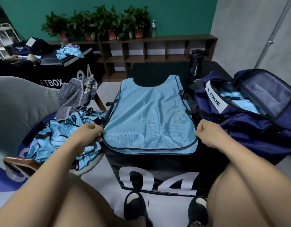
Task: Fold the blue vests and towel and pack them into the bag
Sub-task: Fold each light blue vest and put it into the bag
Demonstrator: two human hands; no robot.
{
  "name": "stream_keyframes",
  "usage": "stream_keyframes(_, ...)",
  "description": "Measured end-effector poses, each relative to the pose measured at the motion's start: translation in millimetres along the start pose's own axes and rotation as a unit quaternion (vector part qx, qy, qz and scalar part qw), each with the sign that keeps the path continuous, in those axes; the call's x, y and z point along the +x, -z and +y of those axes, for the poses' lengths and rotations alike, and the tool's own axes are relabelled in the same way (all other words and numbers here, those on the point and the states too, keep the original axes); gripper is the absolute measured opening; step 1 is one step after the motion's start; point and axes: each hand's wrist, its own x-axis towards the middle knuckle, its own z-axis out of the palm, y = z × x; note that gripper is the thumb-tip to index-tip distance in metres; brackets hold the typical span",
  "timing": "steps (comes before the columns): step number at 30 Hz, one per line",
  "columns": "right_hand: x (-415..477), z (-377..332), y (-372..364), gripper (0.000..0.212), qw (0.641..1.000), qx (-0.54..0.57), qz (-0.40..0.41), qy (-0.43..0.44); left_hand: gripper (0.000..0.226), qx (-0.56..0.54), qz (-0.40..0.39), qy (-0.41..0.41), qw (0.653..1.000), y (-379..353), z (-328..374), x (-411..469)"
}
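The left hand [90, 133] and right hand [205, 130], pinching both hem corners of the blue vest [149, 115], should carry them evenly toward 12 o'clock.

Vest [149, 115] — glossy mesh cloth; bag [249, 128] — matt fabric.

Light-blue vest [149, 112], navy bag [249, 128], grey striped towel [74, 97].

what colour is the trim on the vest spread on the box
Dark navy or black trim edges the light blue vest, clearest along its bottom hem in the head view.
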Motion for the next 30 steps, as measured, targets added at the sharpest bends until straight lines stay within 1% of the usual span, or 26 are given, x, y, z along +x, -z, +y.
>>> stream_keyframes(2, -1, 0, 0, 0.011, 1.000, 0.005, -0.003, -0.003, 0.011, 0.027, -0.030, 0.005, 0.999, 3, -4, 3)
stream_keyframes(4, -2, -2, 1, 0.011, 1.000, 0.010, -0.007, -0.005, 0.016, 0.054, -0.067, 0.021, 0.996, 5, -7, 6)
stream_keyframes(6, -5, -5, 3, 0.011, 1.000, 0.018, -0.005, -0.007, 0.020, 0.086, -0.085, 0.036, 0.992, 6, -8, 6)
stream_keyframes(9, -11, -9, 10, 0.016, 0.999, 0.052, 0.017, -0.006, 0.024, 0.123, -0.066, 0.044, 0.989, 6, -7, 5)
stream_keyframes(11, -17, -13, 14, 0.017, 0.995, 0.100, 0.022, -0.010, 0.025, 0.119, -0.046, 0.048, 0.991, 4, -6, 4)
stream_keyframes(14, -24, -15, 14, 0.017, 0.982, 0.186, -0.011, -0.011, 0.024, 0.114, -0.027, 0.046, 0.992, 0, -5, 3)
stream_keyframes(16, -26, -15, 14, 0.010, 0.979, 0.199, -0.042, -0.016, 0.020, 0.113, -0.022, 0.045, 0.992, -2, -4, 4)
stream_keyframes(18, -29, -16, 13, 0.009, 0.979, 0.185, -0.084, -0.024, 0.019, 0.115, -0.024, 0.043, 0.992, -4, -3, 5)
stream_keyframes(20, -32, -17, 13, 0.016, 0.981, 0.145, -0.128, -0.027, 0.019, 0.115, -0.026, 0.041, 0.992, -3, -4, 6)
stream_keyframes(22, -33, -18, 12, 0.020, 0.983, 0.095, -0.153, -0.028, 0.019, 0.114, -0.026, 0.038, 0.992, 0, -6, 8)
stream_keyframes(25, -33, -17, 13, 0.022, 0.986, 0.061, -0.154, -0.026, 0.022, 0.122, -0.033, 0.038, 0.991, 5, -10, 10)
stream_keyframes(28, -32, -15, 15, 0.023, 0.988, 0.044, -0.144, -0.020, 0.029, 0.136, -0.041, 0.036, 0.989, 6, -13, 12)
stream_keyframes(30, -32, -14, 15, 0.025, 0.990, 0.035, -0.137, -0.018, 0.025, 0.144, -0.036, 0.031, 0.988, 6, -13, 11)
